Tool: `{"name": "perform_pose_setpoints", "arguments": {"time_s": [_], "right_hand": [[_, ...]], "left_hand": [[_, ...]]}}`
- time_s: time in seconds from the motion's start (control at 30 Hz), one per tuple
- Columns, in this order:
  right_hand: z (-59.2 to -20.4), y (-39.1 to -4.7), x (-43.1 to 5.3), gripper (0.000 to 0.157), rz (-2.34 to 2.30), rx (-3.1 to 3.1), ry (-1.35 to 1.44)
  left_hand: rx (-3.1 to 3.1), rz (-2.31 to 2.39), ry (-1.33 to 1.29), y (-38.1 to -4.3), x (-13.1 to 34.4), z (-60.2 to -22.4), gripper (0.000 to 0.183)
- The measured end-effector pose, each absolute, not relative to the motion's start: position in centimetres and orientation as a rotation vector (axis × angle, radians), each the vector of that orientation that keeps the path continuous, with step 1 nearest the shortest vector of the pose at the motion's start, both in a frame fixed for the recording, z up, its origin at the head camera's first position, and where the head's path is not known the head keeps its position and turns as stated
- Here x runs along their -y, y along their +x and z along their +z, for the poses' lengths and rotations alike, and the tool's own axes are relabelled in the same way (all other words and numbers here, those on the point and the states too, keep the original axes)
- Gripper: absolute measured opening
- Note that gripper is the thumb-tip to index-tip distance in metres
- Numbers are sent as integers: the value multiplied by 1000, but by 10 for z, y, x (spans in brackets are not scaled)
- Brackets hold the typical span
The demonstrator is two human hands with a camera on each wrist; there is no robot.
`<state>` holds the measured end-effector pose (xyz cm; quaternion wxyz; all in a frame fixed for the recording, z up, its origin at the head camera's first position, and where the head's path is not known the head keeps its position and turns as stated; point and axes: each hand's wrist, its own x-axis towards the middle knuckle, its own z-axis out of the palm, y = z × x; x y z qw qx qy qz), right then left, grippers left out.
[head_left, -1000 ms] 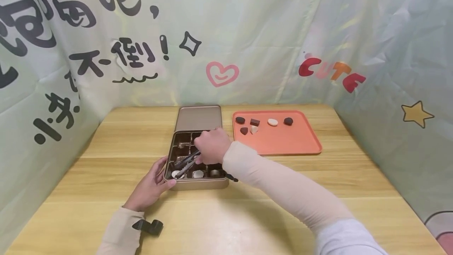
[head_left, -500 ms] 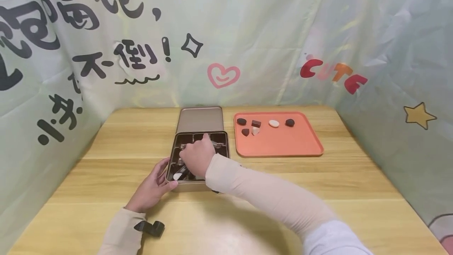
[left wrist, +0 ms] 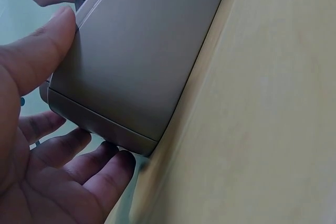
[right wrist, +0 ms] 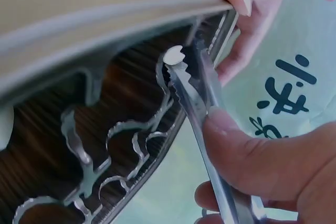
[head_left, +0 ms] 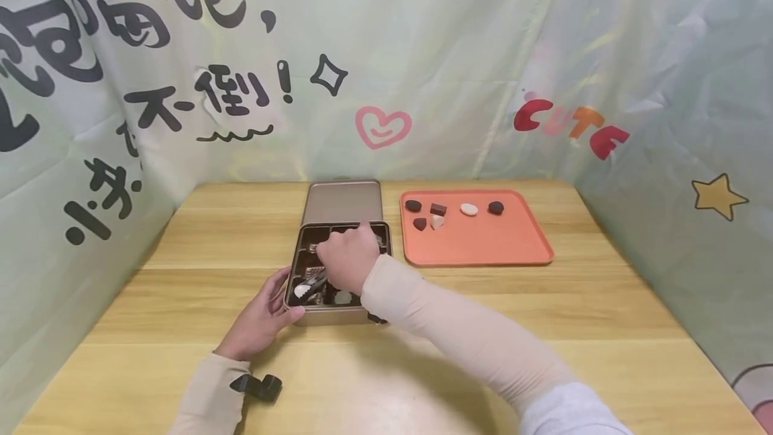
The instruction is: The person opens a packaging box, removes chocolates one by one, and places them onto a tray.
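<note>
My left hand (head_left: 260, 317) holds the near left corner of a brown tin box (head_left: 344, 317), thumb at the rim and fingers along its left side. Over the box, my right hand (head_left: 349, 257) grips metal tongs (right wrist: 212, 166) between thumb and fingers. The serrated tips reach into the near left compartment, where a small white chocolate (right wrist: 174, 55) sits at them. Another whitish piece (head_left: 342, 297) lies in the compartment to its right. Clear plastic liners (right wrist: 128, 125) show in several dark compartments; my right hand hides the middle of the box.
The box's brown lid (head_left: 343, 202) lies behind it. At the right, an orange tray (head_left: 477, 247) bears several chocolates, among them a white oval one (head_left: 469, 209) and a dark round one (head_left: 496, 207). A fabric backdrop (head_left: 447, 72) surrounds the wooden table (head_left: 471, 307).
The right hand has shifted left over the box. The tongs have narrowed at the white chocolate, which now appears slightly higher in the head view. The left hand stays at the corner.
</note>
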<state>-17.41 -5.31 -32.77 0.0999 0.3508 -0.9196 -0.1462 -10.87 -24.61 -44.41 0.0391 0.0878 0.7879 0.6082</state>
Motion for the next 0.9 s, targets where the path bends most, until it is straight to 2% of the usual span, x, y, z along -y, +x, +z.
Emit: {"name": "perform_pose_setpoints", "arguments": {"time_s": [0.2,0.6,0.9], "right_hand": [[-322,-176,47,8,-391,2727,1012],[-314,-185,30,29,-275,2855,907],[-314,-189,10,31,-112,2931,859]], "left_hand": [[-2396,1880,266,-110,246,-443,84],[-2411,1879,272,-109,246,-445,85],[-2423,1844,273,-110,247,-443,87]]}}
